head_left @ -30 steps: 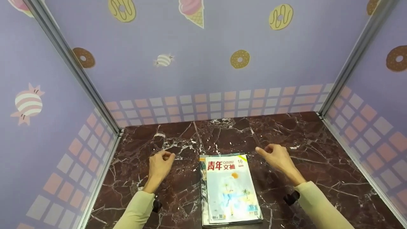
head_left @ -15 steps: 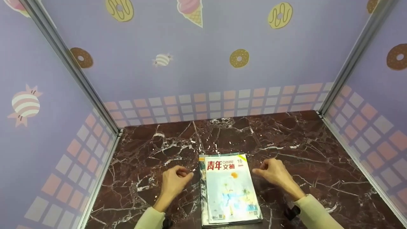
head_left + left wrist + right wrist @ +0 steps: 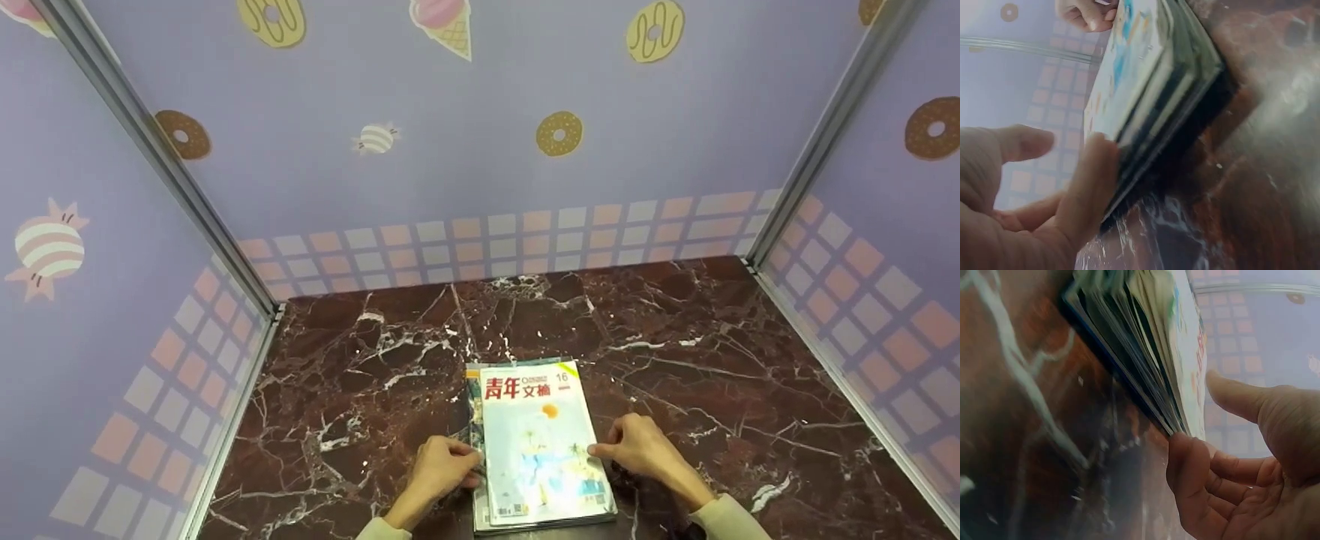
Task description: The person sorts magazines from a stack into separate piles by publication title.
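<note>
A stack of magazines (image 3: 536,450) lies near the front of the dark marble table. Its top issue has a pale cover with red Chinese lettering, the number 16 and a beach picture. At the stack's left side is my left hand (image 3: 442,469). In the left wrist view its fingers (image 3: 1092,180) are at the page edges, while the thumb (image 3: 1030,143) stands off from the cover. My right hand (image 3: 645,450) is at the right side. One finger (image 3: 1188,464) meets the stack's edge there, and the thumb (image 3: 1235,396) is over the cover side; whether it touches cannot be told.
Purple panels with printed sweets (image 3: 420,142) close off the back and both sides. Grey metal posts (image 3: 202,217) mark the corners. The marble table top (image 3: 360,352) stretches behind and beside the stack. Lower magazines jut out slightly at the left and top.
Both hands have come down and inward from either side of the stack to its left and right edges. The magazines stay in place; the head view has shifted slightly.
</note>
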`<state>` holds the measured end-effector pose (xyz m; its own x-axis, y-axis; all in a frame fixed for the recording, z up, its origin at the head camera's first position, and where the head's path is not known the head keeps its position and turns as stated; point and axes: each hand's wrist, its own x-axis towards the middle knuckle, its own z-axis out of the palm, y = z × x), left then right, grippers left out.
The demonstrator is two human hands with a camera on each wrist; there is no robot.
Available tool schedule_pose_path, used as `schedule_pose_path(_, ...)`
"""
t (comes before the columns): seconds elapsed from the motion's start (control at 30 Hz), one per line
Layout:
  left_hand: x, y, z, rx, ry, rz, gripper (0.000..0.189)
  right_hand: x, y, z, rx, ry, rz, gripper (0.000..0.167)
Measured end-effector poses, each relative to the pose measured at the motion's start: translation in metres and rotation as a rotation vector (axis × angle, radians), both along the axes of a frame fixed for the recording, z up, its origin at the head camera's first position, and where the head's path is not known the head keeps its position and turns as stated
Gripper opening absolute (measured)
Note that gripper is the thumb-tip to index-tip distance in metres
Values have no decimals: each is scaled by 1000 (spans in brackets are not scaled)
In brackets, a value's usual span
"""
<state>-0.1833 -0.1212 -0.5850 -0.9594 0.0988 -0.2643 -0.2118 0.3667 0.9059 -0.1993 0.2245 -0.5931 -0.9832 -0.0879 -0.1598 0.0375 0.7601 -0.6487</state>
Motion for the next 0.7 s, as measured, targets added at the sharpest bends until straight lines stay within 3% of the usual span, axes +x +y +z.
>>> schedule_pose_path(0.2,-1,4,5,23,-111,-39,20,12,1,-7,-78,-41,67,35)
schedule_pose_path(0.47,-3,11,2,-32,-177,-37,17,18,1,-13,-186,-129,121,38)
schedule_pose_path(0.7,-6,18,-2,55,-247,-53,18,17,4,-17,-204,-160,108,38)
